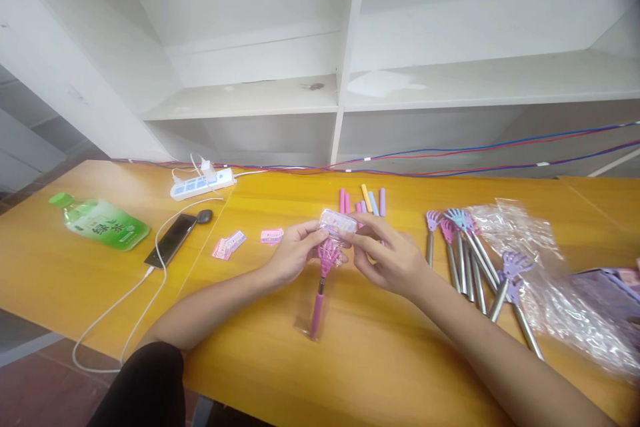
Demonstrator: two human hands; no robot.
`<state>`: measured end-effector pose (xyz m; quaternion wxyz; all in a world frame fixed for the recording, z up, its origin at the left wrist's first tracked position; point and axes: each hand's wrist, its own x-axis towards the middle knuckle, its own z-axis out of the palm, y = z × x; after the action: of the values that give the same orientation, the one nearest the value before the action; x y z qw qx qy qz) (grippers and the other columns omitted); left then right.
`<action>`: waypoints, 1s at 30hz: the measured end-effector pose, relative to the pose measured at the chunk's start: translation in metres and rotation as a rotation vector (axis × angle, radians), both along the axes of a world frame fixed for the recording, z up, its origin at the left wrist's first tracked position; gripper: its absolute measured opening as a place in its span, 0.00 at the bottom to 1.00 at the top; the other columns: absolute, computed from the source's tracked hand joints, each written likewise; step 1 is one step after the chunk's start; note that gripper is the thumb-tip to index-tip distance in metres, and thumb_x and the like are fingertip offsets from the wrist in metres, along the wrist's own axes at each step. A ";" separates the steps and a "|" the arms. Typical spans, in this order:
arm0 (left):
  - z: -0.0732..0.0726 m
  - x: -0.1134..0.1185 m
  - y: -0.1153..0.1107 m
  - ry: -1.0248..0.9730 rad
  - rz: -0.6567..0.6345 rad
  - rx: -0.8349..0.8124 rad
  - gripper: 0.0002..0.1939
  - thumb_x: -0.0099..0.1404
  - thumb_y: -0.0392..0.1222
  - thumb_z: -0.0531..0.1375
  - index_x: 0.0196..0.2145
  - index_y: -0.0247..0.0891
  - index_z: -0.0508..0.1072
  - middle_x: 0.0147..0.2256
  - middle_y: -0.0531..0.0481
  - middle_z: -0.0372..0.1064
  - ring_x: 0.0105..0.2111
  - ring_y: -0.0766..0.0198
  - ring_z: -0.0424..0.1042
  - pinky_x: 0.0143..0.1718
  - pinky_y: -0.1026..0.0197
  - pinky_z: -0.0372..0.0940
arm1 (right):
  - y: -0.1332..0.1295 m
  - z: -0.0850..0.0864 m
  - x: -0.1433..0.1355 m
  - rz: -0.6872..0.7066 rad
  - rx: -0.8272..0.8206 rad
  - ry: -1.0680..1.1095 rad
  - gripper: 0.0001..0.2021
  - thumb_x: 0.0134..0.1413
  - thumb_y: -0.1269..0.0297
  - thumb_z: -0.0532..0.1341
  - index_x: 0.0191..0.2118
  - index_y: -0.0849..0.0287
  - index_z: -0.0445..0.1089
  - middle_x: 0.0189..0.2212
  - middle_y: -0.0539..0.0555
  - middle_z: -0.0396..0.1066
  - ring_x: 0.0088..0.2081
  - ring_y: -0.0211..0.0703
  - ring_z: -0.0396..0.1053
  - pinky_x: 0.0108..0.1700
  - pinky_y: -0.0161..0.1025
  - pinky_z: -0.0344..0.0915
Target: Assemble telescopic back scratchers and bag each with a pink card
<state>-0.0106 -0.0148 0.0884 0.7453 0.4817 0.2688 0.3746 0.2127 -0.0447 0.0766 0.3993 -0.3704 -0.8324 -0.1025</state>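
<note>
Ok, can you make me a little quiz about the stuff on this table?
1. True or false: both hands, left hand and right hand, hold the pink claw-shaped back scratcher in a clear plastic sleeve.
2. What lies left of the black phone? A) the green plastic drink bottle on its side B) a red cup C) a book
3. Fill in: the loose metal-handled claw scratchers lie to the ____ of the hands.

Key: 1 true. 2 A. 3 right.
</note>
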 end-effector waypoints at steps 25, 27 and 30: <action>-0.007 -0.003 0.004 0.460 0.053 0.259 0.25 0.61 0.62 0.69 0.32 0.33 0.76 0.28 0.49 0.74 0.27 0.65 0.72 0.29 0.65 0.62 | -0.008 -0.006 -0.030 0.070 -0.672 0.448 0.21 0.75 0.48 0.51 0.33 0.57 0.64 0.25 0.50 0.64 0.27 0.37 0.60 0.31 0.36 0.57; -0.007 -0.003 0.003 0.472 0.063 0.299 0.25 0.63 0.62 0.68 0.31 0.33 0.75 0.28 0.50 0.73 0.27 0.66 0.70 0.29 0.65 0.61 | -0.007 -0.007 -0.030 0.054 -0.678 0.459 0.22 0.75 0.48 0.51 0.32 0.57 0.63 0.24 0.50 0.63 0.27 0.38 0.60 0.31 0.36 0.57; -0.007 -0.003 0.003 0.465 0.069 0.325 0.25 0.65 0.63 0.66 0.31 0.34 0.75 0.27 0.51 0.72 0.26 0.67 0.68 0.28 0.65 0.60 | -0.006 -0.005 -0.029 0.043 -0.660 0.461 0.22 0.75 0.47 0.52 0.32 0.57 0.64 0.24 0.50 0.64 0.27 0.38 0.60 0.31 0.36 0.57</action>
<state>-0.0138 -0.0116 0.0815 0.5634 0.6583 0.3851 0.3177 0.1841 -0.0509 0.0712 0.4373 -0.4746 -0.7168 0.2643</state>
